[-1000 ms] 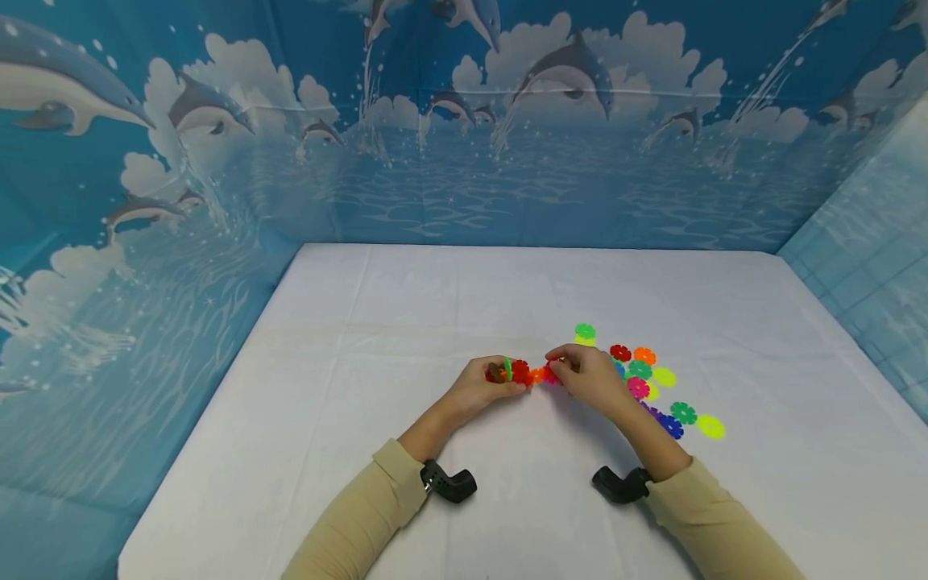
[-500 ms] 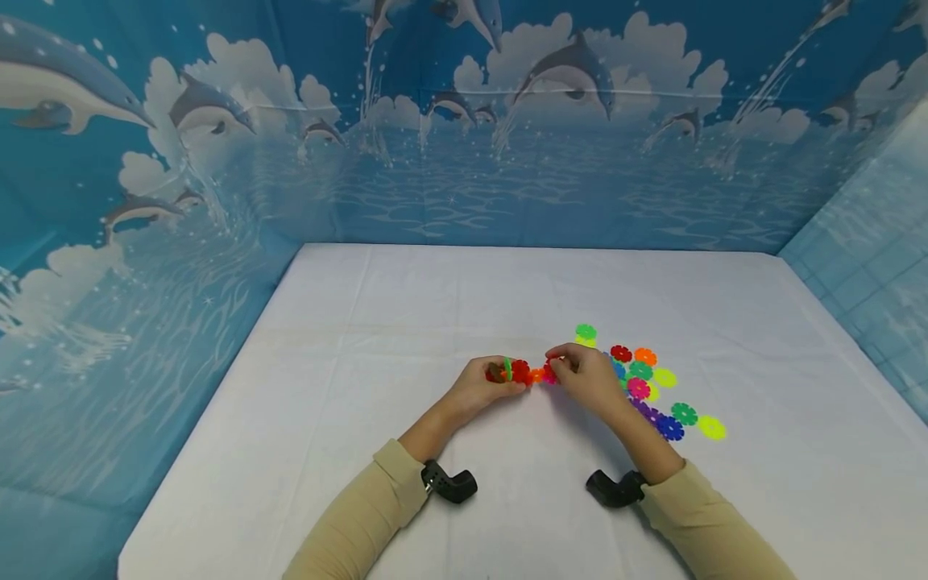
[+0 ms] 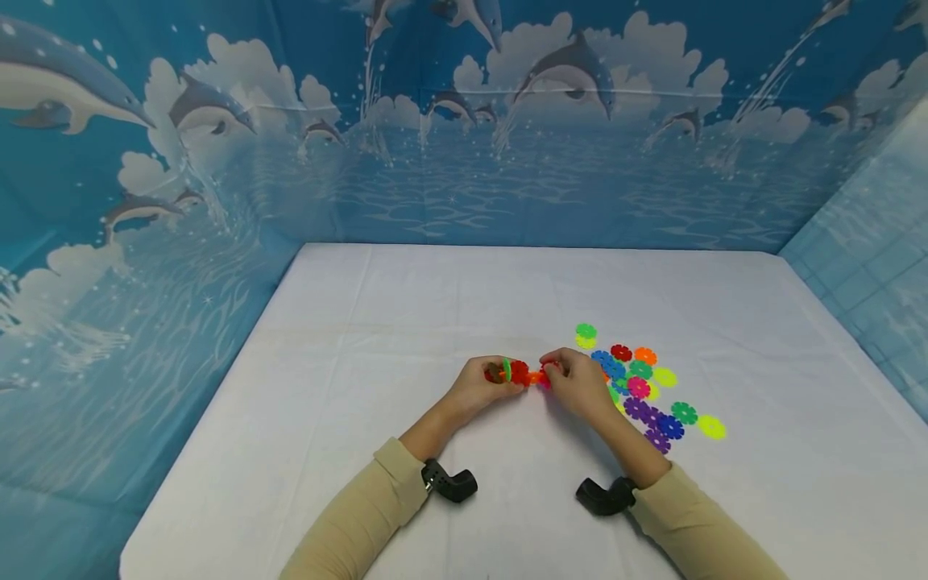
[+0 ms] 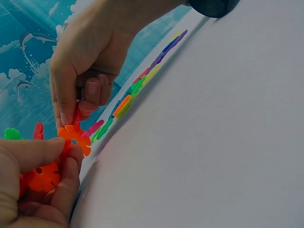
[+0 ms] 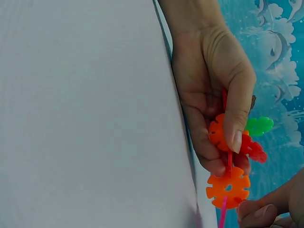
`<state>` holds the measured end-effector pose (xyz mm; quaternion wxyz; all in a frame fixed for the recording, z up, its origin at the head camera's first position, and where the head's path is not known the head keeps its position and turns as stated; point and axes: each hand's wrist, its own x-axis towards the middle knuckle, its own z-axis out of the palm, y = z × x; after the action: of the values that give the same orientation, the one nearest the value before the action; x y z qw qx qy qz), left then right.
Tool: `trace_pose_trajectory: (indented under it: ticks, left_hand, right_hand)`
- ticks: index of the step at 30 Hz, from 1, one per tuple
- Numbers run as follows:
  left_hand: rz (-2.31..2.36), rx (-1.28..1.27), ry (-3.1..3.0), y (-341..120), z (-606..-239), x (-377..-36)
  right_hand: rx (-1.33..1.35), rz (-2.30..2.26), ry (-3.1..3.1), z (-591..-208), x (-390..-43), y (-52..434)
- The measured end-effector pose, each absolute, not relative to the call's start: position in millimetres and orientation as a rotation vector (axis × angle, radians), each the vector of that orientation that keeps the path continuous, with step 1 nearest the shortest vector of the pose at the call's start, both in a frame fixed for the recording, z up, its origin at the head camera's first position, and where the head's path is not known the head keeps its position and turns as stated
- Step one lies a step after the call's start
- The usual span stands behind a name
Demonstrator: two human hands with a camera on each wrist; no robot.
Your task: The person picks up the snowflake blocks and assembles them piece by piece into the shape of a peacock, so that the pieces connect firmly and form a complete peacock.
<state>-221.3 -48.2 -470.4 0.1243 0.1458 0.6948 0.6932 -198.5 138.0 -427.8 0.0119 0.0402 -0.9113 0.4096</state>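
Note:
My left hand grips a small cluster of joined plastic discs, red, green and orange, just above the white table. In the right wrist view its fingers curl round the orange disc, with a red disc and a green disc behind it. A second orange disc sticks out toward my right hand, which pinches a pink disc, seen edge-on, against it. The left wrist view shows the pink disc held between that hand's thumb and fingers, touching the orange disc.
Several loose discs in green, blue, purple, yellow, red and orange lie flat on the table right of my hands. A blue dolphin backdrop walls in the table on three sides. Black camera mounts sit at both wrists.
My right hand and forearm have shifted slightly left toward the cluster, uncovering blue and purple discs in the pile. The left hand has stayed put.

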Motion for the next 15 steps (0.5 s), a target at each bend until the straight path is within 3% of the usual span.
trace_pose_trajectory:
  ticks: [15]
  left_hand:
    - [1.933, 0.415, 2.102, -46.3, -465.8, -218.4]
  right_hand:
    - [-0.061, 1.530, -2.887, -437.4, -201.5, 138.6]
